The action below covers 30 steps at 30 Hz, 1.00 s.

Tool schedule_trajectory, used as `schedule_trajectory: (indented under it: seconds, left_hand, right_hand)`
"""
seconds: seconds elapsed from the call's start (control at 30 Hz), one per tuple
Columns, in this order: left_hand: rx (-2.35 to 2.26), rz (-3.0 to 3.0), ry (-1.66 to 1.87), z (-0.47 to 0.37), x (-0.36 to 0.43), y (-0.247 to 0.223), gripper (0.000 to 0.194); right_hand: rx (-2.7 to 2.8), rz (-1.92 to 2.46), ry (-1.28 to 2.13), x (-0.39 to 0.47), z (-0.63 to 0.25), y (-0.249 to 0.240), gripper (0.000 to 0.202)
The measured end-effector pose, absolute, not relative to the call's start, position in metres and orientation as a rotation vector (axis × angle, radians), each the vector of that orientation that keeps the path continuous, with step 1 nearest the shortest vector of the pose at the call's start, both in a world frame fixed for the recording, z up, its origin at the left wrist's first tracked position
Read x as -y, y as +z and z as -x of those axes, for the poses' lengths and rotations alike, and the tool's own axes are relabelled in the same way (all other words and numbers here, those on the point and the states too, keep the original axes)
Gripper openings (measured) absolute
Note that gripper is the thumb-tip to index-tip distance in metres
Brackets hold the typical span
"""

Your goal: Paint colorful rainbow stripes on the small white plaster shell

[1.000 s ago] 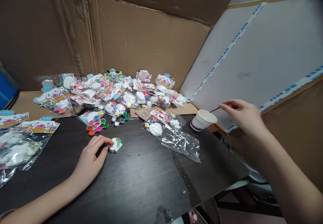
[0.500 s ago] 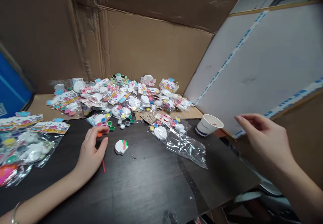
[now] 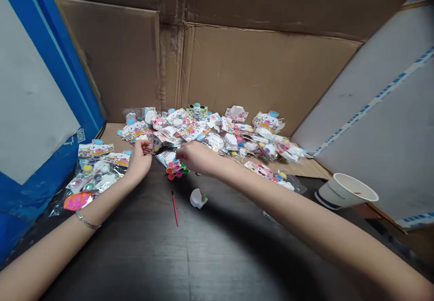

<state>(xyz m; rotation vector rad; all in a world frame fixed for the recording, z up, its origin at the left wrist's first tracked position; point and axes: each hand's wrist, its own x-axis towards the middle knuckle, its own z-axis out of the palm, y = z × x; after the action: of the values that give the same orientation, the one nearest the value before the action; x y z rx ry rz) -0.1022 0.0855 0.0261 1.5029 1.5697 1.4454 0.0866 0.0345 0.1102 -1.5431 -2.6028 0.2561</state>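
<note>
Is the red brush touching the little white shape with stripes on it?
Apart. The head view shows the brush lying left of the white shape, with a strip of dark table plainly visible between them.

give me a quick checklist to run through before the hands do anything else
1. Red paintbrush in hand: not ok, it lies on the table.
2. White piece clear of both hands: ok, it lies apart from them, green and red paint showing.
3. Paint pots in sight: ok, several colours show near the right hand.
4. Right hand free: cannot tell, its fingertips are too unclear.
5. Left hand free: cannot tell, its fingers are curled by the packets.
6. Paper cup upright: ok.
</note>
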Motion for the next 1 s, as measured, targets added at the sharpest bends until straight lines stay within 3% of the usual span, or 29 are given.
schedule_trajectory:
  seconds: [0.07, 0.23, 0.5, 0.73, 1.0]
  left_hand:
    - [-1.576, -1.433, 1.383, 0.104, -0.089, 0.021, 0.028]
    - [-1.569, -1.32, 1.318, 0.107, -0.093, 0.023, 0.029]
    - [-1.571, -1.241, 1.312, 0.102, -0.093, 0.024, 0.03]
    - [-1.552, -1.251, 1.391, 0.103, -0.092, 0.027, 0.03]
    - [-1.572, -1.152, 1.524, 0.105, -0.093, 0.033, 0.031]
  right_hand:
    - [2.635, 1.695, 0.236, -0.066, -0.066, 0.106, 0.014]
    - [2.605, 1.95, 0.207, -0.108, -0.049, 0.096, 0.033]
    - [2.429, 2.088, 0.457, -0.121, -0.041, 0.087, 0.038]
    - [2.032, 1.961, 0.916, -0.122, -0.043, 0.088, 0.027]
    - [1.604, 1.487, 1.407, -0.112, -0.051, 0.082, 0.014]
